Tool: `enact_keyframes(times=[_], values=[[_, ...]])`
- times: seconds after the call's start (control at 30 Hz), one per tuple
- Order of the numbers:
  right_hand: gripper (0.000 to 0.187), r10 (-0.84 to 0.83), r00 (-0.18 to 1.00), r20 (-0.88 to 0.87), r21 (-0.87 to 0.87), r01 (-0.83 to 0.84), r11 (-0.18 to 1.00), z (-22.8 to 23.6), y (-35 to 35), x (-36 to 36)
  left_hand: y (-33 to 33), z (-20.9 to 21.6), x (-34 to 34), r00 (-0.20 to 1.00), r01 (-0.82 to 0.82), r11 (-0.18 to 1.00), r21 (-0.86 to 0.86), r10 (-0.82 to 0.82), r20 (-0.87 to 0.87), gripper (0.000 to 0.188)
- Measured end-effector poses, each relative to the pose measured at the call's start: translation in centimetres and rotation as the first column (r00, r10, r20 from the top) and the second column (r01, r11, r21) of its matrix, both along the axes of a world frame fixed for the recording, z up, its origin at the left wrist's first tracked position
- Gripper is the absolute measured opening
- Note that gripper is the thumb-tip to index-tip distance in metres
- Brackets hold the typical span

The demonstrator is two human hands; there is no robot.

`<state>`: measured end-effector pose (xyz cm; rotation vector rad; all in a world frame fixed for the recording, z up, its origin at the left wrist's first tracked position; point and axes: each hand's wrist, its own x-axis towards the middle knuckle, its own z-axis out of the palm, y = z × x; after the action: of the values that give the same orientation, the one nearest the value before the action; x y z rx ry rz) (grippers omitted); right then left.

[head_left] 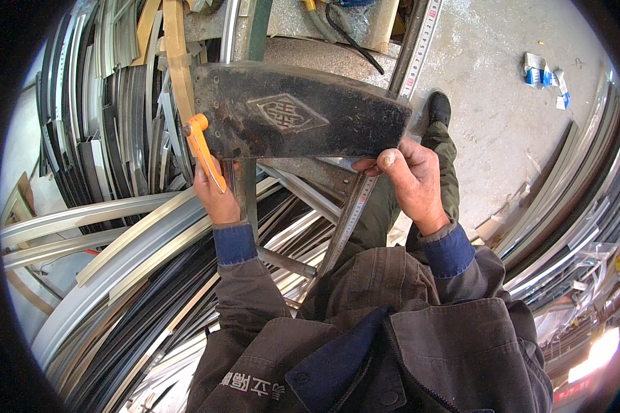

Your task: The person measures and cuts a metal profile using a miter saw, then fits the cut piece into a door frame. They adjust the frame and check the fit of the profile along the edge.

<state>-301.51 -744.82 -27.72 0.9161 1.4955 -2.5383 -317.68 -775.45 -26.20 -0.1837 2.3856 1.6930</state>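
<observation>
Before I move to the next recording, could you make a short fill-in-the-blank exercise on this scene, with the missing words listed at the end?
1. The long, scuffed black plate bears a raised emblem outlined by a ____ shape.
2. The left hand is beside a slim, bent ____ lever handle.
3. The right hand is at the plate's ____ right corner in the picture.
4. A crumpled blue-and-white wrapper lies on the grey ____.

Missing words: diamond; orange; lower; floor.
</observation>
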Motion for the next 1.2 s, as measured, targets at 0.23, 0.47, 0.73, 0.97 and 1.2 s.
enact_keyframes(times=[0.23,0.47,0.73,0.97,1.2], values=[[0.038,0.041,0.999,-0.002,0.036,-0.041,0.999,-0.1,0.3,0.1,0.2,0.1,0.0,0.999,-0.026,1.000,0.005,0.026,0.030,0.027],[0.038,0.005,1.000,0.001,0.007,-0.005,1.000,0.1,0.1,0.0,-0.5,-0.2,0.1,1.000,-0.008,0.999,0.042,0.007,0.020,0.030],[0.040,0.005,1.000,0.012,-0.015,-0.005,1.000,0.3,0.1,-0.1,0.2,0.1,-0.1,0.999,-0.016,0.999,0.032,0.015,0.032,0.028],[0.041,-0.006,1.000,0.002,-0.009,0.006,1.000,0.4,0.1,-0.2,-0.5,-0.1,0.0,1.000,0.025,0.999,0.027,-0.025,-0.005,0.023],[0.040,-0.009,1.000,0.002,-0.037,0.009,0.999,0.3,0.1,-0.2,1.1,0.7,0.0,1.000,-0.020,0.994,-0.103,0.020,-0.002,0.020]])
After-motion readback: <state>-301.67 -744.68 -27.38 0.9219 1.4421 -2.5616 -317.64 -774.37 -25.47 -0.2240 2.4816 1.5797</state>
